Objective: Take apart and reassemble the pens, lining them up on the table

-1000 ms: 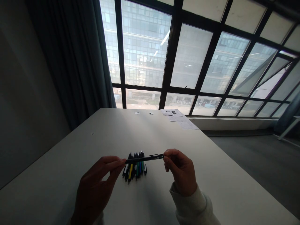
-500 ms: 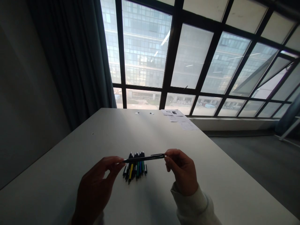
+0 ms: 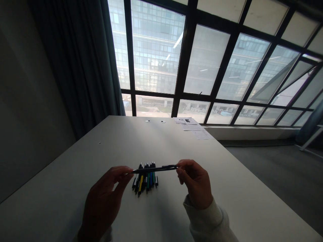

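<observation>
I hold a black pen (image 3: 155, 169) level above the table, one end in each hand. My left hand (image 3: 104, 200) pinches its left tip between thumb and fingers. My right hand (image 3: 195, 183), in a white sleeve, grips the clip end. Directly under the pen lies a row of several pens (image 3: 145, 181) side by side on the white table (image 3: 75, 188); yellow, green and blue barrels show among black ones.
Loose paper sheets (image 3: 193, 127) lie at the table's far right corner by the window. Two small round holes (image 3: 155, 121) sit near the far edge. A dark curtain (image 3: 80, 67) hangs at the left. The table's right edge drops to grey floor.
Almost nothing differs: the pen stays held between both hands, and my left fingertips have shifted slightly along its tip.
</observation>
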Motion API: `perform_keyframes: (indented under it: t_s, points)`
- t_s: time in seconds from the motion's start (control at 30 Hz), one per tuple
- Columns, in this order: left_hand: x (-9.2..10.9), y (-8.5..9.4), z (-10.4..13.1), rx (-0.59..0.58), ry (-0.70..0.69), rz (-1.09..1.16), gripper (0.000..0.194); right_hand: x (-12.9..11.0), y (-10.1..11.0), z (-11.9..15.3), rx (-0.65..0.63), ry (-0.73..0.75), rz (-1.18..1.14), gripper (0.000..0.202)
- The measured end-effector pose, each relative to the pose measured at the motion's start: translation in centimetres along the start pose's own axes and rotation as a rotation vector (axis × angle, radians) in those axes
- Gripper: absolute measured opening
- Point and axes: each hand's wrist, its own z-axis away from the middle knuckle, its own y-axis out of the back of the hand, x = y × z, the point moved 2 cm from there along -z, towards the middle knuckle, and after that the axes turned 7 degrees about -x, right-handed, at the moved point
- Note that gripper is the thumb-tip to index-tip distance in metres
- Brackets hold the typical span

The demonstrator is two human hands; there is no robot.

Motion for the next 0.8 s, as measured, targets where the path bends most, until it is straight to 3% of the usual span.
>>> perform_keyframes:
  t_s: [0.37, 0.57, 0.8]
  points:
    - [-0.1, -0.2, 0.0, -0.021, -0.018, 0.059, 0.031, 0.1, 0.2, 0.0, -0.016, -0.001, 0.046, 0.011]
    - [-0.6, -0.1, -0.1, -0.048, -0.060, 0.015, 0.021, 0.0, 0.2, 0.0, -0.017, -0.001, 0.050, 0.012]
    - [-1.4, 0.0, -0.2, -0.090, -0.066, -0.020, 0.026, 0.0, 0.3, 0.0, -0.020, 0.005, 0.043, 0.011]
